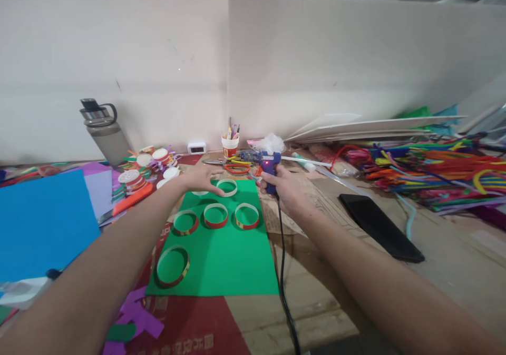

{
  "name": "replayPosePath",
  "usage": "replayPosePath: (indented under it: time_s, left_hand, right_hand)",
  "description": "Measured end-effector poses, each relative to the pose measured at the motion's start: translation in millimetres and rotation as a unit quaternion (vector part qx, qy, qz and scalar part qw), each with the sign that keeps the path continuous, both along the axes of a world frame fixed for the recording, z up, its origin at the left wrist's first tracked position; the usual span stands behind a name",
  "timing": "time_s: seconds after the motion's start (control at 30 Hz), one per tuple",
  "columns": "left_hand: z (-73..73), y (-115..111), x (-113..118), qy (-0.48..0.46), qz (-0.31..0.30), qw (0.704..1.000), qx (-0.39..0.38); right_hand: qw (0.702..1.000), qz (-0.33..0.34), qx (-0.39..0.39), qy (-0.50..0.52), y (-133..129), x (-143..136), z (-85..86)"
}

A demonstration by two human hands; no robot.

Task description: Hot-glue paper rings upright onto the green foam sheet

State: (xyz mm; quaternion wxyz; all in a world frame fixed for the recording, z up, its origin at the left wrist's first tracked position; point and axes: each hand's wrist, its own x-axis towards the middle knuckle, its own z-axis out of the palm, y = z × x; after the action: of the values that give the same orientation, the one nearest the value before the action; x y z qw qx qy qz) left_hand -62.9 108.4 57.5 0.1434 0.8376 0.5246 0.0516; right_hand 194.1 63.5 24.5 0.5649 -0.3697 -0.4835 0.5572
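Observation:
My right hand (290, 187) is wrapped round the handle of a blue hot glue gun (270, 160), whose small red light is lit. A white glue stick (312, 161) sticks out to its right, and a black cord (282, 255) runs down from the handle. Over the far end of a green sheet (233, 260) my left hand (202, 180) reaches with thumb and fingers apart. Its thumb is close to a paper ring (226, 187); whether they touch I cannot tell. Several more red-and-white rings (215, 216) stand on the sheet, one partly hidden by this hand.
Left are a blue sheet (43, 223), an orange cutter (133, 199), stacked paper discs (132, 180) and a grey bottle (106, 136). Behind stand scissors (237, 168) and a pen cup (230, 147). A black phone (379, 226) and a heap of pipe cleaners (438, 170) lie right.

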Motion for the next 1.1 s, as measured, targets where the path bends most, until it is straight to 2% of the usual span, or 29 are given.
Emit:
replayPosePath:
  time_s: [0.1, 0.23, 0.43, 0.57, 0.73, 0.9, 1.1]
  left_hand:
    - [-4.4, 5, 2, 0.035, -0.05, 0.998, -0.028]
    - [-9.9, 8, 7, 0.05, -0.077, 0.996, -0.003]
    - [-12.4, 3, 5, 0.015, -0.033, 0.999, 0.006]
    - [-12.4, -4, 1, 0.023, -0.008, 1.0, 0.009]
    - [-12.1, -12, -6, 0.029, 0.026, 0.999, -0.017]
    - [-11.2, -14, -15, -0.022, 0.055, 0.997, -0.05]
    - [-19.8, -8, -22, -0.094, 0.078, 0.992, 0.004]
  right_hand:
    - [1.0, 0.01, 0.0, -0.005, -1, 0, -1.2]
    - [1.0, 0.014, -0.005, -0.003, -4, -1, -1.8]
    - [1.0, 0.01, -0.017, 0.004, -6, -5, -2.0]
    - [1.0, 0.009, -0.012, -0.018, -8, -7, -5.7]
    - [0.998, 0.025, -0.004, -0.049, -8, -9, -17.6]
    - [0.998, 0.024, -0.029, -0.057, -9, -13, -32.0]
    - [0.997, 0.019, -0.059, -0.039, -8, -16, -44.0]
